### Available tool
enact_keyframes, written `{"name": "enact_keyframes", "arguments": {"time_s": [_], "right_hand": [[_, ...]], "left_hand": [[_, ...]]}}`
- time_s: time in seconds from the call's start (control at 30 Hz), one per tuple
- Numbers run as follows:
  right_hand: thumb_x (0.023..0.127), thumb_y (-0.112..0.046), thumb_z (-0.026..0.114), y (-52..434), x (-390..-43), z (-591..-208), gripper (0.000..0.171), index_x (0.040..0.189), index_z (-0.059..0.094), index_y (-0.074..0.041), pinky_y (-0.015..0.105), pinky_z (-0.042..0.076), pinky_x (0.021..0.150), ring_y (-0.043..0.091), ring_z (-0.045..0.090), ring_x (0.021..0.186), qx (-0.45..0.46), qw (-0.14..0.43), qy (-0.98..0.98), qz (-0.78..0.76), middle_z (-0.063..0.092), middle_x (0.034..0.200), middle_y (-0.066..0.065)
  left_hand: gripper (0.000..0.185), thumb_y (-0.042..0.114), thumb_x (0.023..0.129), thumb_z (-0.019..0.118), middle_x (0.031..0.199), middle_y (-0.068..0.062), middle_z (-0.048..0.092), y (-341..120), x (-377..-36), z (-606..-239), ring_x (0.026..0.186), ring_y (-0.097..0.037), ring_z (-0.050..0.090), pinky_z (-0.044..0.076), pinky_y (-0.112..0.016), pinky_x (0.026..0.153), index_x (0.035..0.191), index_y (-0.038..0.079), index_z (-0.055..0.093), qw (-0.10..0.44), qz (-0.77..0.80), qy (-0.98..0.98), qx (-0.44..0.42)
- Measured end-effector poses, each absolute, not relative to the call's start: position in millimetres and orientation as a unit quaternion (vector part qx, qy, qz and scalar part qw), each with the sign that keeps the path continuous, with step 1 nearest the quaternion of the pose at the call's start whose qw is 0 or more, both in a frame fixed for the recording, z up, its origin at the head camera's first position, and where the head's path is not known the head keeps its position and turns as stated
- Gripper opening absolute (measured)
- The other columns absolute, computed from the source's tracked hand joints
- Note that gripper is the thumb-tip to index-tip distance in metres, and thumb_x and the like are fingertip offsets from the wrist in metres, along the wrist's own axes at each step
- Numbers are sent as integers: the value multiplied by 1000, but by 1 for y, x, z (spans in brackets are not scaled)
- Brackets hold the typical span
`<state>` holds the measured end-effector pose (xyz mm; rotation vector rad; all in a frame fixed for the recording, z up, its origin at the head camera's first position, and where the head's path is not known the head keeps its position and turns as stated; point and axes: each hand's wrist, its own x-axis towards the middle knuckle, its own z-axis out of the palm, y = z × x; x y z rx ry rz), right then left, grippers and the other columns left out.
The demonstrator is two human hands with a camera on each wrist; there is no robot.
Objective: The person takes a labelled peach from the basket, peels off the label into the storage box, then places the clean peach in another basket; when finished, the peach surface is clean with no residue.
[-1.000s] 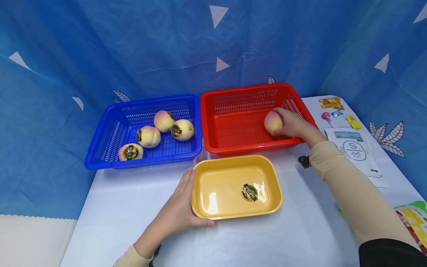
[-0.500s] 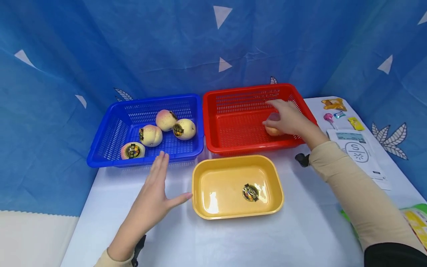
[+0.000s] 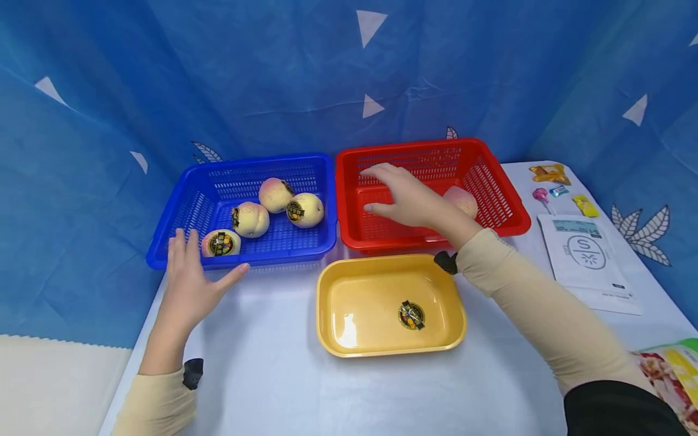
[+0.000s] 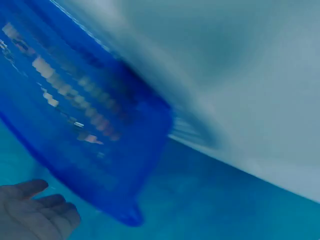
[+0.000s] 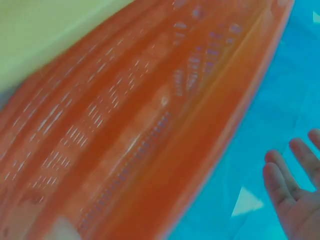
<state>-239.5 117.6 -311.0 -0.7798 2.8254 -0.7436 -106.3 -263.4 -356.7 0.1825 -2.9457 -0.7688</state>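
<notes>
Looks like the gap between one peach set down and the next one picked up.

Holds nothing in the left hand [image 3: 185,284]: fingers wide and straight, palm down over the surface [image 3: 262,363], tips just short of the front rim of the blue basket [image 3: 272,257]. Finds the labelled peach [image 3: 220,243] right beyond those fingertips, inside the basket against its front wall. Counts a cluster of three peaches [image 3: 275,195] farther past the fingers, toward the back wall, close together.

Holds nothing in the right hand [image 3: 414,203] either: fingers loosely spread, hovering above the floor of the red basket [image 3: 509,209]. Shows a single peach [image 3: 463,200] lying in that basket on the wrist side of the hand, away from the fingertips and apart from them.

Places a yellow tray [image 3: 327,290] below the right forearm, just beside the red basket's front rim, with a loose sticker [image 3: 411,315] on its bottom.

Adds little from the wrist views beyond motion blur: blue mesh beside straight left fingers [image 4: 30,189], red mesh beside straight right fingers [image 5: 277,182].

Calls next, most likely, for lifting the left fingers over the blue rim, lowering them onto the labelled peach and curling round its widest part. Asks for a gentle grip, judging by the soft round look of the fruit, and for enough height to clear both basket walls.
</notes>
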Motion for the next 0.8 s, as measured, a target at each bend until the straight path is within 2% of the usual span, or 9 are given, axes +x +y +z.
{"name": "enact_keyframes", "arguments": {"time_s": [0.17, 0.4, 0.6, 0.7, 0.8], "right_hand": [[92, -38, 70, 80, -247, -320, 70, 151, 39, -19, 48, 35, 118, 27, 35, 144, -283, 81, 924, -243, 40, 155, 5], [93, -34, 69, 34, -258, -336, 64, 149, 44, -15, 45, 33, 120, 28, 35, 144, -314, 91, 918, -225, 43, 153, 7], [93, -42, 68, 5, -262, -347, 59, 142, 51, -14, 38, 45, 109, 24, 49, 129, -338, 61, 922, -177, 55, 139, 6], [92, -46, 66, -7, -265, -352, 56, 137, 56, -14, 39, 46, 103, 23, 54, 120, -343, 34, 926, -151, 60, 130, 5], [92, -43, 67, -17, -268, -355, 54, 136, 56, -13, 40, 47, 103, 24, 56, 119, -338, 28, 932, -129, 61, 129, 6]], "left_hand": [[124, 71, 83, 62, 163, -24, -19, -283, -117, -362, 150, -46, -19, -1, -72, 115, 157, -2, -6, 38, -241, -963, 112], [133, 79, 78, 59, 162, -26, -19, -291, -128, -369, 149, -47, -18, -3, -68, 119, 155, -4, -10, 17, -226, -962, 151], [139, 81, 75, 60, 161, -29, -18, -294, -129, -370, 149, -48, -17, -4, -67, 119, 153, -7, -14, 14, -217, -962, 166], [139, 82, 75, 59, 160, -29, -19, -295, -129, -370, 149, -49, -17, -4, -67, 119, 153, -7, -14, 11, -215, -962, 168], [139, 82, 75, 59, 160, -29, -20, -295, -129, -370, 149, -49, -17, -4, -67, 119, 153, -7, -14, 8, -213, -962, 169]]}}
